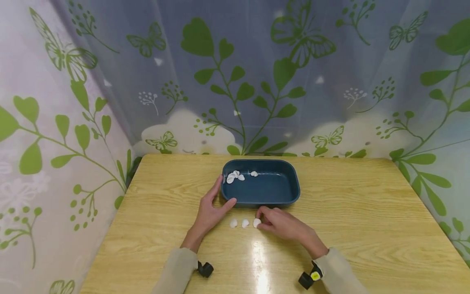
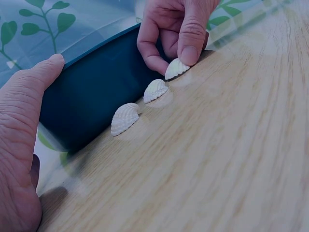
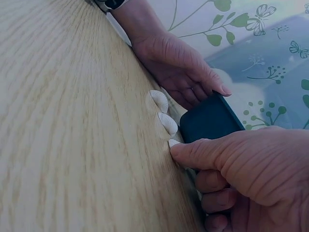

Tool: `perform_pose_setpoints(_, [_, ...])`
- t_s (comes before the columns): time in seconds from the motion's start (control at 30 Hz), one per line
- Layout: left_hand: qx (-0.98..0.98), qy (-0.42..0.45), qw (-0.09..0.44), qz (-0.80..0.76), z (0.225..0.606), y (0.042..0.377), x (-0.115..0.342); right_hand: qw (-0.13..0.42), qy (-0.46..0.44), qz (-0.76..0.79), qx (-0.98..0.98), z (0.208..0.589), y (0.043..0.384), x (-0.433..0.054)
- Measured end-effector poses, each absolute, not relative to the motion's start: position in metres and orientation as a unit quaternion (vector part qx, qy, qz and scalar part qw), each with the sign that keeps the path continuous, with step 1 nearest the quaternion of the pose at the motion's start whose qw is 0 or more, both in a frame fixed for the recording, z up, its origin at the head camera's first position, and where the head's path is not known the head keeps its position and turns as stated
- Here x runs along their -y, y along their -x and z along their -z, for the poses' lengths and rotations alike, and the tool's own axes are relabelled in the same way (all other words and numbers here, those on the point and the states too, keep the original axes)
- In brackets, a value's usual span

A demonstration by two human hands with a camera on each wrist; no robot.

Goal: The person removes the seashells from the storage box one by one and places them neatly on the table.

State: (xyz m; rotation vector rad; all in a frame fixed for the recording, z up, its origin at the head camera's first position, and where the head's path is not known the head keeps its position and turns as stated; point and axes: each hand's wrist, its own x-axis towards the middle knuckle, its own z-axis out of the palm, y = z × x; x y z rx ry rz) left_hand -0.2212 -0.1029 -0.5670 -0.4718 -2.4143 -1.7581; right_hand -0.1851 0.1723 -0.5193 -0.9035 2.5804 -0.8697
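Observation:
A dark blue rectangular tub [image 1: 264, 203] stands on the wooden table, with several white seashells [image 1: 233, 176] inside at its left and back. My left hand [image 1: 211, 210] spans its front left corner, thumb by the front rim and extended fingers along the left side. In front of the tub, a row of three ribbed white shells includes a left shell [image 2: 125, 118] and a middle shell [image 2: 156, 91]. At the row's right end, my right hand [image 1: 280, 222] pinches the third shell [image 2: 176, 69] between thumb and fingers, low at the tabletop.
The table [image 1: 367, 212] reaches back to a hanging curtain [image 1: 249, 81] printed with green leaves and butterflies. Another printed cloth [image 1: 55, 143] hangs along the left. Light reflects off the table in front of the row.

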Motion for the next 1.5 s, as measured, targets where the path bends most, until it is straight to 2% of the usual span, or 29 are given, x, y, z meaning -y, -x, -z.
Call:
perform_pose_setpoints(1.1, [0.797, 0.163, 0.063, 0.578, 0.568, 0.221, 0.103, 0.139, 0.309, 0.32, -0.885, 0.512, 0.181, -0.174])
perform_pose_setpoints(1.33, [0.797, 0.165, 0.065, 0.577, 0.567, 0.221, 0.103, 0.125, 0.318, 0.319, -0.884, 0.498, 0.178, -0.171])
perform_pose_setpoints(1.5, [0.797, 0.162, 0.068, 0.577, 0.567, 0.221, 0.102, 0.084, 0.336, 0.344, -0.873, 0.487, 0.175, -0.168])
